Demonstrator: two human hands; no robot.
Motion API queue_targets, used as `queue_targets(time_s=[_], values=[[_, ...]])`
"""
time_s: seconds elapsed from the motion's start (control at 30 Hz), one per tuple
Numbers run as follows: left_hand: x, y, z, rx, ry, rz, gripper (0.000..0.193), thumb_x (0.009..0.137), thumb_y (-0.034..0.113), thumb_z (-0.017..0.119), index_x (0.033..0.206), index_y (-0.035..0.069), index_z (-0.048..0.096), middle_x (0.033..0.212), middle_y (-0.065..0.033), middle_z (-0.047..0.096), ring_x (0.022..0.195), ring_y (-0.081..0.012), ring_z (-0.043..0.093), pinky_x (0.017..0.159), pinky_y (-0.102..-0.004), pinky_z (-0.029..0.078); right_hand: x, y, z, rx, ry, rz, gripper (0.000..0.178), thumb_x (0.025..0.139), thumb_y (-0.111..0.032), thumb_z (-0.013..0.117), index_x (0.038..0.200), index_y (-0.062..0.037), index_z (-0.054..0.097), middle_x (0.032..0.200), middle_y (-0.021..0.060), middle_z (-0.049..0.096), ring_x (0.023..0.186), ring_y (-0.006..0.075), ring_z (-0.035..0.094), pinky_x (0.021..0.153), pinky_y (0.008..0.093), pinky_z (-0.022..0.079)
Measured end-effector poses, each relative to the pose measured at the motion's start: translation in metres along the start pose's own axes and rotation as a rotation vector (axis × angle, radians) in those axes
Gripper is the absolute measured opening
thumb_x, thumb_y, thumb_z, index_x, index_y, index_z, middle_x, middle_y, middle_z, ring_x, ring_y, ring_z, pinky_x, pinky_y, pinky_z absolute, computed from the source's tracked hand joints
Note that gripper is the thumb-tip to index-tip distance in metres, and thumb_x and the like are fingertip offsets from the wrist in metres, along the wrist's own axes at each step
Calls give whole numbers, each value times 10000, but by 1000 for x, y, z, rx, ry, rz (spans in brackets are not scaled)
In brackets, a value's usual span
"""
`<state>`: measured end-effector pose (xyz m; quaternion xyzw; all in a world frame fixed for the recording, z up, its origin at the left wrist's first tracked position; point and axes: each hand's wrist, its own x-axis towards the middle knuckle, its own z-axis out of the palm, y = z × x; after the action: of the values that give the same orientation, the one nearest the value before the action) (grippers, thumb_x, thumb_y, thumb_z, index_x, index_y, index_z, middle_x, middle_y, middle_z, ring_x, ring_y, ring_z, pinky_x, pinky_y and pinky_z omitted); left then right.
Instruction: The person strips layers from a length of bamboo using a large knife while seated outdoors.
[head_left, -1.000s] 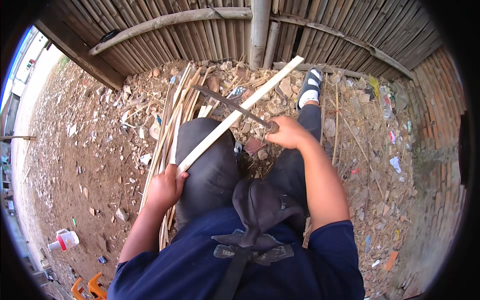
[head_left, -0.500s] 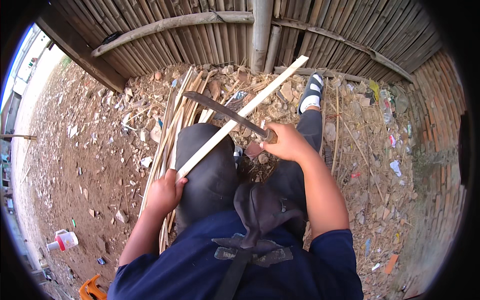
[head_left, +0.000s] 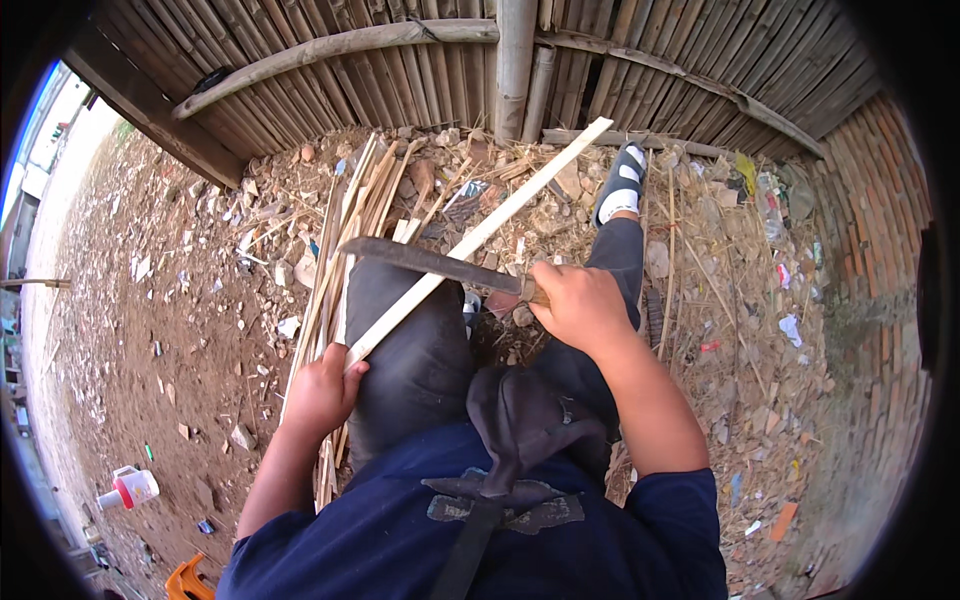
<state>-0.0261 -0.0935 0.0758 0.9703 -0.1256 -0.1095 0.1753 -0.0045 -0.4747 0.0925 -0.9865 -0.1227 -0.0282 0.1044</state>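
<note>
My left hand grips the near end of a long pale bamboo strip. The strip slants across my left thigh, its far end pointing up and right toward the wall. My right hand is closed round the short handle of a machete, whose dark blade points left. The blade crosses the strip near my left knee; whether it presses on it or hovers over it, I cannot tell. A bundle of split bamboo strips lies on the ground along the left side of my left leg.
A bamboo slat wall with a post stands ahead, and a brick wall on the right. Rubble and litter cover the ground. A white and red plastic jug and an orange plastic object lie at lower left.
The machete has come nearer to me along the strip, and its blade has turned to lie flatter across. My left hand and the strip have barely shifted.
</note>
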Motion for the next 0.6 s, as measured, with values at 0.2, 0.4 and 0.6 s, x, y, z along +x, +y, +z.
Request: queue_targets(time_s=[0.2,0.4,0.6], values=[[1,0,4,18,8,-24,333,1004,354,576,1020,26,519,721,-268,649,702,-505,647,625,-594,495,21,37,20,104,87,252,306,806,-230,756,1016,-85,589,806,177,692,784,403,694,682,511,552],[-4,-10,6,-23,25,-2,321,1003,349,575,1011,33,522,720,-272,646,705,-507,645,621,-596,487,7,13,13,71,219,88,273,816,-221,734,1012,-96,591,764,171,677,751,388,692,667,511,548],[0,-12,4,-50,38,15,322,1005,356,574,1008,37,522,746,-272,654,739,-506,646,660,-598,489,7,30,15,78,262,348,260,828,-232,717,985,-62,599,799,200,704,768,416,692,688,523,547]])
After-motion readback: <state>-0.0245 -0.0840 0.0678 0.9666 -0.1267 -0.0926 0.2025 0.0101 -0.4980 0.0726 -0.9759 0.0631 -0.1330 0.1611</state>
